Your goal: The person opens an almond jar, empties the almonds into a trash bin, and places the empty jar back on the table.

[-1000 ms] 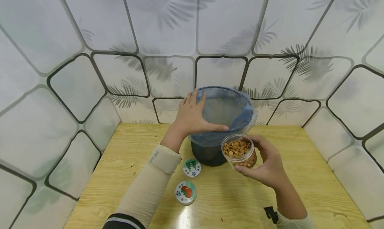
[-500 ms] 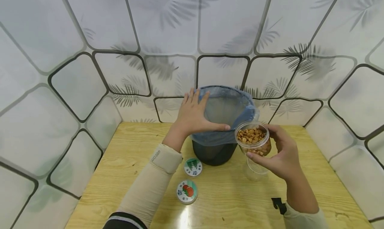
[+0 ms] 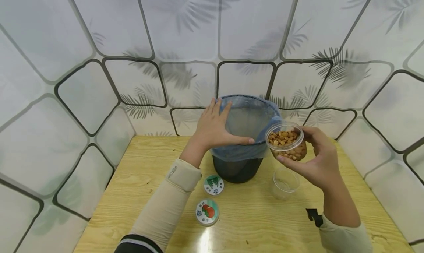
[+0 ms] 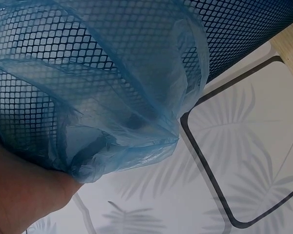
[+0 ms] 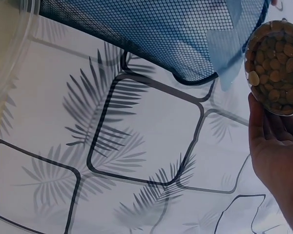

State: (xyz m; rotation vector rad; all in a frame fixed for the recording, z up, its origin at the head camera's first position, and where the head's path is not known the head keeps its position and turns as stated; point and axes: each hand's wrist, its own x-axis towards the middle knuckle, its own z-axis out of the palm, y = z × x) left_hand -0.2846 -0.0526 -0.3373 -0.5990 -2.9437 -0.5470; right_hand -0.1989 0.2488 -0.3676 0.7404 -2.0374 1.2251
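My right hand (image 3: 322,158) grips a clear plastic jar (image 3: 293,151) by its side, above the table and right of the bin. The jar is tilted a little, lidless, and holds orange-brown bean-like pieces (image 3: 282,138). In the right wrist view the jar's bottom (image 5: 278,68) faces the camera. My left hand (image 3: 213,129) lies with spread, straight fingers over the left rim of a dark mesh bin (image 3: 236,170), thumb along the near rim. A blue plastic bag (image 3: 228,153) lines the bin and folds over its rim; the left wrist view shows the bag (image 4: 136,92) close up.
Below the right hand stands another clear jar (image 3: 285,185), open at the top. Left of it are a round container with a green-plant lid picture (image 3: 213,185) and one with a tomato picture (image 3: 207,211). All stand on the wooden table (image 3: 149,179), before a patterned backdrop (image 3: 243,80).
My right hand has moved right and upward with the filled jar, from the bin's near rim. The clear jar on the table has come into view. The left hand keeps its place.
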